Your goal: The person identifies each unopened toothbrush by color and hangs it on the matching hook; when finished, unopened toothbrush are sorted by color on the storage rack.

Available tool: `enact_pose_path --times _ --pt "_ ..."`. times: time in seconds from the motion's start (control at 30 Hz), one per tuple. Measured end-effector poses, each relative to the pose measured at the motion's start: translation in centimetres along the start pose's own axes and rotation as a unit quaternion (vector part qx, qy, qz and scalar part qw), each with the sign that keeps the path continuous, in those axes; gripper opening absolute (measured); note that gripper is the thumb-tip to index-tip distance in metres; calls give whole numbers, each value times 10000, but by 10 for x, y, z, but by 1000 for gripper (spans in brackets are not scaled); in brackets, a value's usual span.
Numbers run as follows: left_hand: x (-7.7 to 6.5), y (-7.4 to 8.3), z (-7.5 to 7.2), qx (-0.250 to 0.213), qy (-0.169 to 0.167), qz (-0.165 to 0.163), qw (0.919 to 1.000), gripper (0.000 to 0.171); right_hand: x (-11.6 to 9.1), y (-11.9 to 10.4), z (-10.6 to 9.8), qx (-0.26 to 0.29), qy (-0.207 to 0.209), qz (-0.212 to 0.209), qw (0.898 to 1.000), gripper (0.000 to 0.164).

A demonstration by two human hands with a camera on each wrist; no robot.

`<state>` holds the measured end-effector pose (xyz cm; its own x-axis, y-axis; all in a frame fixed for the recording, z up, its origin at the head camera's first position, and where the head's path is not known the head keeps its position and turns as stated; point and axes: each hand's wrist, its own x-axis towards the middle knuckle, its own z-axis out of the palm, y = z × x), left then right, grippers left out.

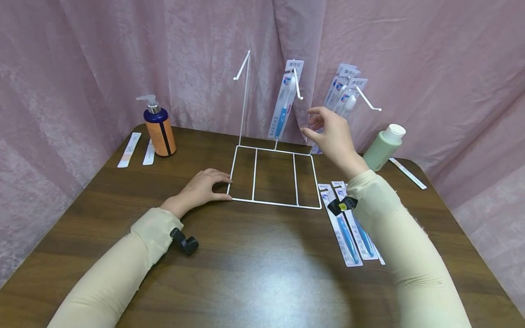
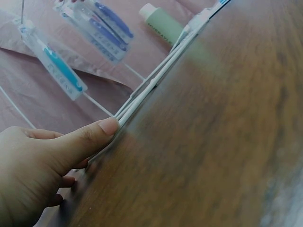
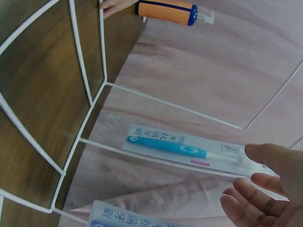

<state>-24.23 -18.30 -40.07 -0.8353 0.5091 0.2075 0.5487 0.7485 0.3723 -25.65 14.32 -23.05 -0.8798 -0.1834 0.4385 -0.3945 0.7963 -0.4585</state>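
The middle toothbrush pack (image 1: 283, 107) hangs from the centre arm of the white wire rack (image 1: 275, 203), tilted a little, its blue handle downward. Just beside it is the right hand (image 1: 331, 134): its grip is spread, thumb and fingers apart with nothing between them. Whether a fingertip brushes the plastic I can't tell from here. I'd take this for the moment just after a pack has been hung, the hand free of it.

Down at the rack's left front corner, the left hand (image 1: 203, 187) has its grip loosely spread, thumb against the wire, seemingly steadying the frame.

The right arm of the rack carries several hanging packs (image 1: 340, 95); the left arm (image 1: 242, 65) has none. More packs lie on the bench (image 1: 246, 255), the nearest loose pack (image 1: 341, 226) beside the rack's right front corner. My guess is the next move calls for reaching down there, lifting one by its top and threading its hole over an arm, with the frame braced.

Farther out stand an orange pump bottle (image 1: 161, 132) and a green bottle (image 1: 381, 150).
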Motion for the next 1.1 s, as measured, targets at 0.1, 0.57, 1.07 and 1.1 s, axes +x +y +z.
enact_pose_path --times 0.1,0.57,1.07,1.1 --pt "0 0 0 -3 -26 -23 10000 54 -9 3 -6 -96 -104 -71 9999 45" --pt "1 -3 0 42 -28 9 10000 54 -65 37 -33 -382 -814 93 9959 45" --pt "2 -2 0 3 -97 -70 9999 55 -117 85 -46 -600 -736 394 9947 43" --pt "2 -2 0 -2 -109 -75 9999 55 -121 89 -46 -630 -745 434 9943 43"
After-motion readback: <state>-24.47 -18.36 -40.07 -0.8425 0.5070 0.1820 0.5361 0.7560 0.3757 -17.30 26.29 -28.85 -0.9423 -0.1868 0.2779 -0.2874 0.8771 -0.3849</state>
